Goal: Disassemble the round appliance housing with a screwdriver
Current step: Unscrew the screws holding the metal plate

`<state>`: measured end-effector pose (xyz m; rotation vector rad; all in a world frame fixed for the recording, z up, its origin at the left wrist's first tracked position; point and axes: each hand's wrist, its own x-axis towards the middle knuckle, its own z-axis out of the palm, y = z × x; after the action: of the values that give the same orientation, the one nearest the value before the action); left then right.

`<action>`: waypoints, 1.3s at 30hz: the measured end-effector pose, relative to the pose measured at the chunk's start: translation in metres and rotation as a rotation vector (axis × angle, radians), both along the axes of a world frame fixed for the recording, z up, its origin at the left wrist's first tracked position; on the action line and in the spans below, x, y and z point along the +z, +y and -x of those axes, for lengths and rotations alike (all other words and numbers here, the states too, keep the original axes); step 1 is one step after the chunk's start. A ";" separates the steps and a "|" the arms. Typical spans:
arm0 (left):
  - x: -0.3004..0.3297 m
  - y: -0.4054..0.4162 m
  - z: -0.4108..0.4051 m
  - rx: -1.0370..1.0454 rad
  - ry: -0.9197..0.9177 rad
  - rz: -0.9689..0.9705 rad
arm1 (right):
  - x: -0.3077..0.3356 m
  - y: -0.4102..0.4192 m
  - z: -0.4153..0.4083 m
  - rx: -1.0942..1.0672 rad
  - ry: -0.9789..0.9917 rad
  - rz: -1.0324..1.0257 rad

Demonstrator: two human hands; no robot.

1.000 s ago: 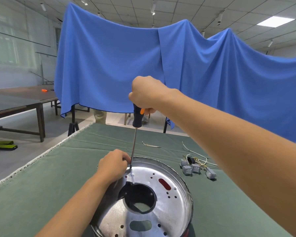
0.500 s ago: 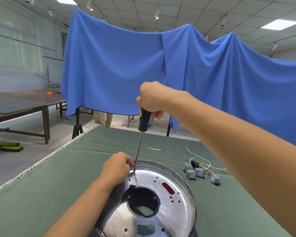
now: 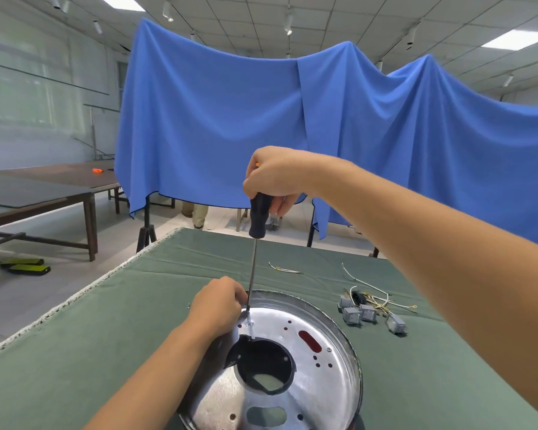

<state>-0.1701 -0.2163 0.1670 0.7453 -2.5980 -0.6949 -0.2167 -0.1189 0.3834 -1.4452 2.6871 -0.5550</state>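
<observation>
Two bare hands work over a round, shiny silver metal appliance housing (image 3: 308,367) that lies flat on the green cloth-covered table (image 3: 106,336), at the near edge and a little right of its middle. The housing has a raised rim, a large dark round opening in its centre, a red oblong slot to the right of that opening and several small holes across its face.

The right hand (image 3: 277,175) is clenched around the top of a long screwdriver with a black handle and a touch of orange (image 3: 259,217); its thin steel shaft runs almost straight down, tilted slightly, and the tip meets a small silver screw (image 3: 249,323) on the far left part of the housing face. The left hand (image 3: 218,305) rests on the housing's far left rim with its fingers curled; its fingertips sit just beside the lower end of the shaft, but whether they pinch it cannot be told.

Toward the table's right edge lies a cluster of small grey box-shaped parts (image 3: 368,315) tangled with white and yellow wires (image 3: 373,293). A short loose wire (image 3: 284,269) lies near the far edge. Behind the table hangs a wide blue cloth (image 3: 230,119), and a dark brown table (image 3: 44,187) stands at the left.
</observation>
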 end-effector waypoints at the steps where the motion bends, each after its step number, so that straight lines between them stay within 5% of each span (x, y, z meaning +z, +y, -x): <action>1: 0.000 -0.001 0.000 0.002 0.001 0.006 | 0.000 0.000 -0.001 0.013 0.016 -0.006; 6: 0.000 -0.001 0.000 -0.006 0.016 0.017 | -0.010 0.000 0.002 -0.093 0.297 0.096; 13: -0.002 0.000 0.001 -0.006 -0.016 0.028 | 0.001 0.002 -0.003 -0.042 0.219 -0.056; 18: -0.003 0.002 0.001 0.010 -0.034 0.069 | -0.012 0.004 -0.003 -0.158 0.504 -0.027; 24: -0.003 0.005 0.001 0.019 -0.055 0.118 | -0.005 0.003 -0.010 -0.030 0.244 -0.035; 29: -0.006 0.004 0.001 0.019 -0.035 0.115 | -0.014 0.004 -0.004 -0.151 0.522 -0.002; 35: -0.007 0.003 0.002 0.010 -0.048 0.135 | -0.009 0.015 -0.003 -0.062 0.227 0.060; 39: -0.008 0.002 0.002 0.003 -0.046 0.136 | -0.015 0.015 0.001 -0.165 0.457 0.047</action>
<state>-0.1724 -0.2140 0.1585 0.7309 -2.6540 -0.5001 -0.2181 -0.1037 0.3685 -1.5298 3.1849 -0.3268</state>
